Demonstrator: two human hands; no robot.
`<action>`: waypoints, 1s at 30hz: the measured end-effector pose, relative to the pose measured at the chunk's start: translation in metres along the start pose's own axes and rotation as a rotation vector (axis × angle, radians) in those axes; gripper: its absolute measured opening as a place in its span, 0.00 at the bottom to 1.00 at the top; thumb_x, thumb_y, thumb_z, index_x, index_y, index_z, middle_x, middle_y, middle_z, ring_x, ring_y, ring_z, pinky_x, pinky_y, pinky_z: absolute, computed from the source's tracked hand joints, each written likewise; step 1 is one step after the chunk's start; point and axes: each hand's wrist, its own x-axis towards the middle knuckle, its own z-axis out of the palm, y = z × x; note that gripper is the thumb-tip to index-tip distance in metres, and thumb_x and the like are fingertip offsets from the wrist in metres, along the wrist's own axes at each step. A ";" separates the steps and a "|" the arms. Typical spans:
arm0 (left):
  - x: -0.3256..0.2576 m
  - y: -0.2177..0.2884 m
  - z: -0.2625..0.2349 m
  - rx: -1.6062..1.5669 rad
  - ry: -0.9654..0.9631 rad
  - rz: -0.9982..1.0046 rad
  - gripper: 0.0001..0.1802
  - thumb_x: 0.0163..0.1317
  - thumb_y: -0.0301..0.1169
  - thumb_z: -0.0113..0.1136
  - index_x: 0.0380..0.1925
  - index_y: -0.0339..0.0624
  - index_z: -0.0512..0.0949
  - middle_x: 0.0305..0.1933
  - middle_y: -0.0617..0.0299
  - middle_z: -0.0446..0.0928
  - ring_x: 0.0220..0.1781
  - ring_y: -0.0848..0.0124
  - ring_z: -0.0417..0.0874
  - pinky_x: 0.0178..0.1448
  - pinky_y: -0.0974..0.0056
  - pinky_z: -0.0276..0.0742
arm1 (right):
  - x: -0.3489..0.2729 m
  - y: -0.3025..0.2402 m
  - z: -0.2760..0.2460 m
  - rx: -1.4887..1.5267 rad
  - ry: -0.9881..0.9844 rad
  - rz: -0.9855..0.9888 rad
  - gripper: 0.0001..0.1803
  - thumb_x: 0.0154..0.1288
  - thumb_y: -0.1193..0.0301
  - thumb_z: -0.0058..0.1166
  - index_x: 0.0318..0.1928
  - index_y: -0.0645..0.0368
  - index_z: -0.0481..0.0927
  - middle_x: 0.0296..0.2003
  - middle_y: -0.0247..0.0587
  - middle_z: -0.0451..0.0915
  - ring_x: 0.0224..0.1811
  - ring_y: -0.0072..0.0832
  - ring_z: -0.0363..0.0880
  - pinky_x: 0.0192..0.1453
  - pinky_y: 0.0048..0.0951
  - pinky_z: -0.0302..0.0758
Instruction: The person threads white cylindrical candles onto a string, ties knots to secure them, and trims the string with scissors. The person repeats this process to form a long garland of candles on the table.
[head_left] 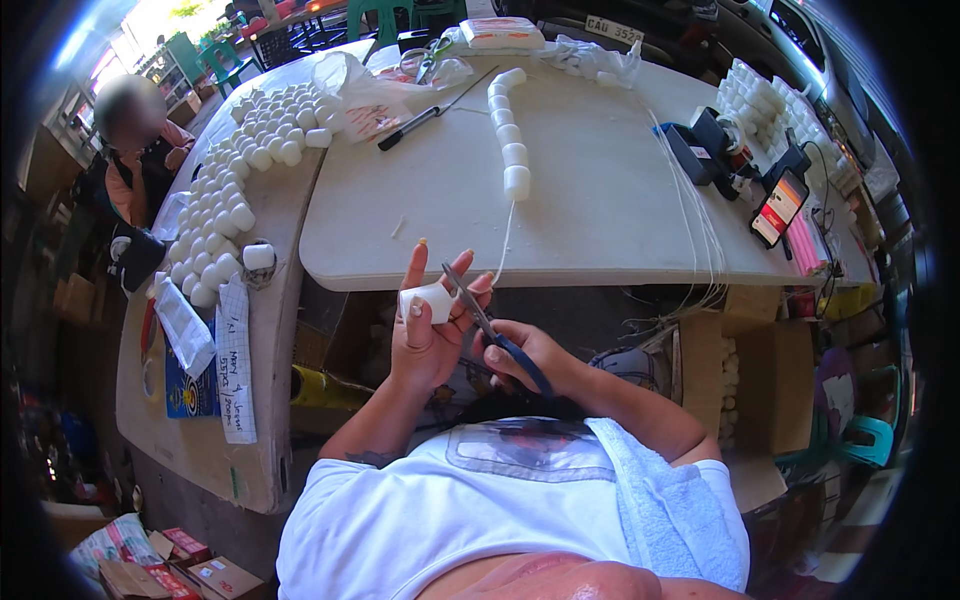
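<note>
Above the near table edge, my left hand (428, 345) pinches a white, marshmallow-shaped cylinder (425, 302) between thumb and fingers, with some fingers stretched up. A thin white string (507, 240) runs from its fingers up to a row of similar white cylinders (510, 132) strung end to end on the table. In my right hand (535, 352) is a pair of scissors (510, 345) with dark blue handles. The scissor blades point up and left, crossing in front of my left fingers. Whether the blades touch the string I cannot tell.
Many white cylinders (215, 205) cover the left table. A black marker (408, 128), green-handled scissors (430, 62) and plastic bags lie farther back. At right are loose strings (690, 190), a phone (779, 207) and piled white pieces (750, 100). A person (140, 150) sits at far left.
</note>
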 end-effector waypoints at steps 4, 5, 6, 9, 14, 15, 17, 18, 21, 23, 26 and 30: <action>0.002 -0.003 0.005 -0.048 -0.045 0.036 0.45 0.61 0.46 0.64 0.72 0.54 0.49 0.70 0.42 0.57 0.67 0.51 0.70 0.69 0.52 0.67 | -0.015 -0.022 -0.015 -0.100 0.085 0.075 0.22 0.59 0.57 0.67 0.45 0.60 0.77 0.25 0.28 0.74 0.27 0.14 0.72 0.33 0.17 0.69; 0.003 -0.003 0.006 0.241 0.039 0.152 0.43 0.60 0.44 0.65 0.70 0.51 0.53 0.67 0.43 0.60 0.64 0.53 0.72 0.67 0.54 0.69 | -0.020 -0.029 -0.024 -0.122 0.103 0.063 0.23 0.58 0.59 0.68 0.46 0.60 0.77 0.25 0.30 0.75 0.28 0.15 0.74 0.35 0.16 0.71; 0.004 -0.001 0.006 0.520 0.105 0.292 0.41 0.59 0.42 0.67 0.68 0.48 0.56 0.65 0.44 0.63 0.61 0.56 0.74 0.65 0.55 0.71 | -0.025 -0.037 -0.035 -0.186 0.207 -0.133 0.28 0.56 0.61 0.70 0.52 0.62 0.76 0.27 0.31 0.77 0.29 0.17 0.76 0.37 0.17 0.72; 0.004 0.007 0.004 1.143 0.176 0.115 0.35 0.56 0.40 0.71 0.58 0.41 0.63 0.55 0.48 0.71 0.53 0.63 0.77 0.56 0.59 0.75 | -0.040 -0.064 -0.097 -1.134 0.815 0.012 0.38 0.55 0.57 0.67 0.62 0.62 0.68 0.43 0.54 0.81 0.48 0.41 0.81 0.52 0.36 0.75; 0.031 -0.056 0.024 1.262 -0.246 -0.747 0.40 0.52 0.51 0.72 0.51 0.31 0.65 0.39 0.49 0.77 0.29 0.69 0.80 0.31 0.64 0.79 | -0.026 -0.084 -0.180 -1.265 0.934 0.346 0.29 0.58 0.62 0.51 0.61 0.58 0.71 0.52 0.53 0.78 0.59 0.47 0.74 0.63 0.52 0.63; 0.040 -0.085 0.035 1.256 -0.335 -0.861 0.42 0.53 0.51 0.71 0.55 0.28 0.65 0.39 0.51 0.77 0.31 0.70 0.81 0.34 0.66 0.79 | -0.021 -0.089 -0.187 -1.289 0.944 0.384 0.28 0.58 0.63 0.50 0.60 0.58 0.71 0.52 0.52 0.78 0.59 0.47 0.74 0.63 0.52 0.64; 0.049 -0.152 0.068 1.024 -0.487 -0.912 0.45 0.56 0.48 0.69 0.61 0.26 0.59 0.50 0.42 0.76 0.44 0.62 0.83 0.41 0.64 0.81 | -0.015 -0.102 -0.192 -1.349 0.927 0.418 0.25 0.58 0.65 0.50 0.57 0.57 0.73 0.52 0.51 0.78 0.58 0.46 0.75 0.62 0.53 0.64; 0.041 -0.184 0.090 0.980 -0.631 -0.761 0.47 0.57 0.46 0.68 0.64 0.28 0.54 0.55 0.37 0.73 0.50 0.58 0.80 0.47 0.62 0.80 | -0.013 -0.108 -0.192 -1.340 0.904 0.451 0.25 0.58 0.65 0.51 0.57 0.57 0.73 0.52 0.51 0.79 0.58 0.46 0.75 0.63 0.53 0.63; 0.033 -0.213 0.115 1.094 -0.834 -0.619 0.51 0.59 0.41 0.66 0.70 0.32 0.43 0.64 0.31 0.63 0.61 0.51 0.74 0.59 0.58 0.74 | -0.015 -0.116 -0.194 -1.317 0.886 0.455 0.25 0.59 0.64 0.54 0.58 0.56 0.73 0.52 0.48 0.79 0.58 0.44 0.75 0.64 0.53 0.62; 0.034 -0.195 0.114 1.059 -0.848 -0.737 0.46 0.61 0.38 0.64 0.70 0.34 0.47 0.64 0.33 0.66 0.63 0.52 0.73 0.64 0.59 0.71 | -0.022 -0.106 -0.201 -1.322 0.914 0.317 0.25 0.60 0.63 0.56 0.58 0.55 0.73 0.53 0.45 0.78 0.58 0.42 0.75 0.65 0.53 0.61; 0.061 -0.137 0.085 1.022 -0.998 -0.536 0.28 0.63 0.36 0.62 0.60 0.36 0.69 0.56 0.50 0.77 0.55 0.65 0.80 0.57 0.64 0.77 | -0.029 -0.076 -0.218 -1.394 0.975 0.056 0.26 0.59 0.63 0.60 0.57 0.57 0.75 0.50 0.49 0.80 0.54 0.43 0.77 0.64 0.43 0.65; 0.132 -0.062 0.034 1.341 -0.504 -0.278 0.13 0.64 0.33 0.62 0.48 0.45 0.79 0.40 0.65 0.82 0.40 0.78 0.79 0.47 0.68 0.77 | -0.015 -0.049 -0.229 -1.689 1.106 0.092 0.21 0.66 0.64 0.50 0.59 0.53 0.74 0.56 0.40 0.75 0.63 0.37 0.68 0.69 0.55 0.54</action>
